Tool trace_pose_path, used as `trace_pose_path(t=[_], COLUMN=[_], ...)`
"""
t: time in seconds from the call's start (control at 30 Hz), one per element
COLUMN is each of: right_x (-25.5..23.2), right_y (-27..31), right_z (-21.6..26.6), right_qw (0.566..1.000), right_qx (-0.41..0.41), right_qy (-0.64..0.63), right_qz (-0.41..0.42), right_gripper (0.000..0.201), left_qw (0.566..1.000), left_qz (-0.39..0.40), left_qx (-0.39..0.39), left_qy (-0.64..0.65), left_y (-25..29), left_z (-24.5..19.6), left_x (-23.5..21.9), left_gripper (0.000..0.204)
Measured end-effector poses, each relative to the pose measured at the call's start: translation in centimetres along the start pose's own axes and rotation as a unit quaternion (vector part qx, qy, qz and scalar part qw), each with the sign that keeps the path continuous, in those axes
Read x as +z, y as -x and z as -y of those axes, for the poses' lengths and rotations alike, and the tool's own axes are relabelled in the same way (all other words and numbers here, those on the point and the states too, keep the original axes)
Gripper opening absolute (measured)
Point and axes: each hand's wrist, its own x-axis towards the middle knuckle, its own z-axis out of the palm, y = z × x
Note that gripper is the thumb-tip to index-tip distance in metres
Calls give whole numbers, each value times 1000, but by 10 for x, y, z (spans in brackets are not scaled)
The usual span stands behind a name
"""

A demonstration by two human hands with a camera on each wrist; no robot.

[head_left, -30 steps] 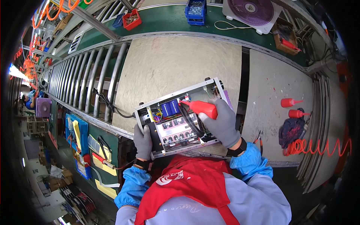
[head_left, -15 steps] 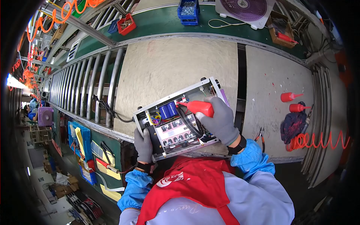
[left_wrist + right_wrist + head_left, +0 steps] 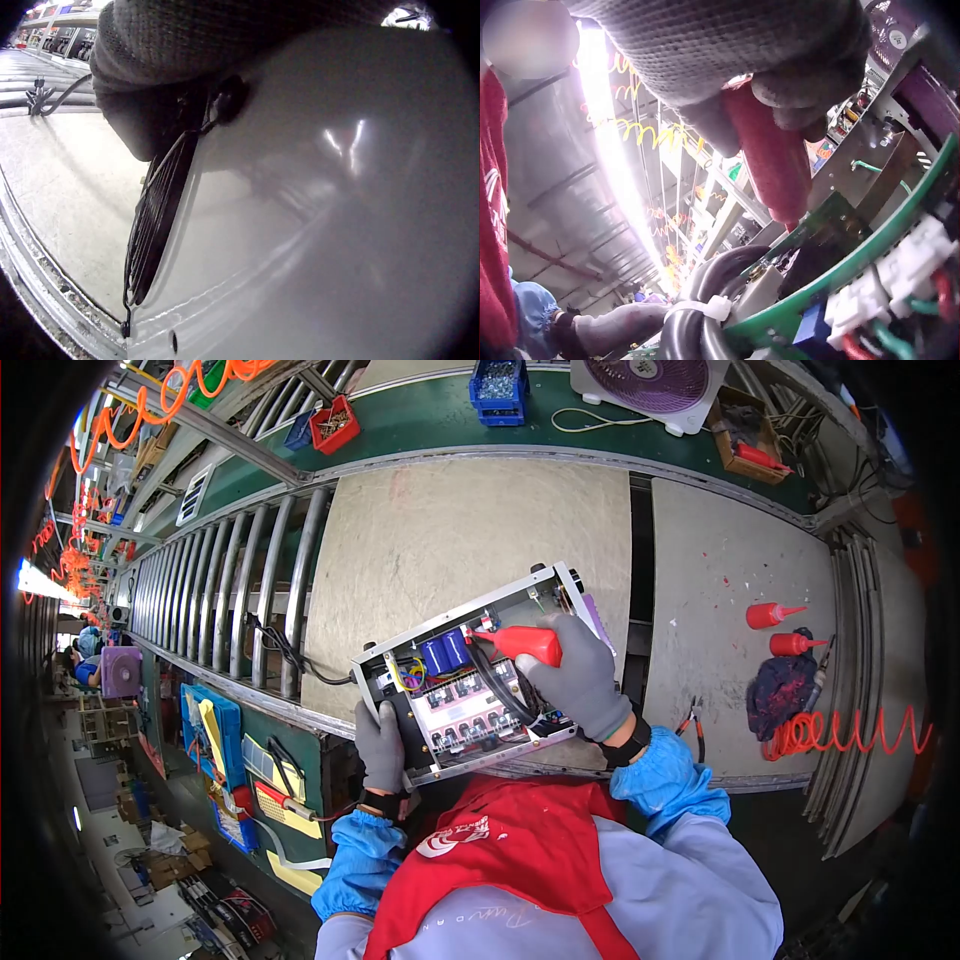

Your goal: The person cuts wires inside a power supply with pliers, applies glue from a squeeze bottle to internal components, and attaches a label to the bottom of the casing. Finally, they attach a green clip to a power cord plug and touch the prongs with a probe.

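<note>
My gloved right hand (image 3: 580, 678) holds a red squeeze bottle (image 3: 525, 645) with its nozzle pointing into an open metal case. In the right wrist view, the bottle's (image 3: 769, 161) tip comes down close over a green circuit board (image 3: 832, 274). Blue capacitors (image 3: 445, 654) and a thick black cable (image 3: 500, 685) sit beside the nozzle inside the case (image 3: 455, 768). At the case's left end, my gloved left hand (image 3: 380, 748) grips the wall, thumb over the edge. The left wrist view has that hand (image 3: 172, 67) against the pale case side, above a black fan grille (image 3: 161, 217).
The case lies tilted on a beige board (image 3: 470, 525). Rollers (image 3: 230, 575) run off to the left. On the right lie two red bottles (image 3: 768, 616), a dark stained cloth (image 3: 775, 700), pliers (image 3: 695, 730) and a coiled red hose (image 3: 850, 735). Blue bins (image 3: 498, 395) stand at the back.
The head view has shifted slightly. The nozzle stays next to the blue capacitors, with only a small movement, and both hands keep their grips.
</note>
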Motion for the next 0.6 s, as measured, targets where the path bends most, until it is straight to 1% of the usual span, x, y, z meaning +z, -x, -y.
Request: trace_pose_path(t=[0.1, 0.27, 0.4, 0.5, 0.6], right_x=[0, -1, -11, -34, -53], right_y=[2, 5, 9, 15, 21], right_z=[0, 2, 5, 26, 30], right_qw=[1000, 1000, 998, 999, 989], right_qx=[4, 17, 49, 13, -52], right_qy=[10, -20, -34, 5, 90], right_qz=[11, 2, 8, -29, -104], right_gripper=[43, 42, 41, 42, 43], left_qw=[1000, 1000, 999, 999, 1000], left_qz=[-2, -5, -22, -19, -8], left_qx=[-2, 1, 27, 25, 11], left_qy=[-3, -10, 11, 16, 16], left_y=[0, 0, 1, -1, -2], left_z=[-2, -1, 5, 7, 11], left_x=[0, 0, 2, 2, 2], left_gripper=[34, 34, 35, 35, 36])
